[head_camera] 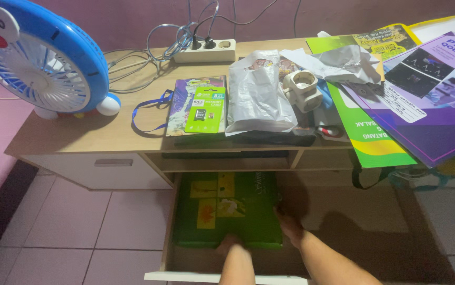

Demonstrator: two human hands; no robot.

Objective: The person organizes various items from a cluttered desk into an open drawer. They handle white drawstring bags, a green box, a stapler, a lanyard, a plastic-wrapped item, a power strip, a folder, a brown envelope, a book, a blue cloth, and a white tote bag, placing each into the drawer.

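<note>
A flat green box (227,208) with yellow picture squares lies inside an open drawer (170,221) under a low wooden desk (95,132). My left hand (229,246) rests on the box's near edge, fingers tucked under or against it. At the box's right edge my right hand (289,225) grips the side. Both forearms reach in from the bottom of the view.
On the desk stand a blue round fan (37,58), a white power strip (204,51) with cables, a green memory card pack (206,110), a white plastic bag (259,95), a beige plug adapter (304,87) and large purple and green folders (428,105). Tiled floor lies to the left.
</note>
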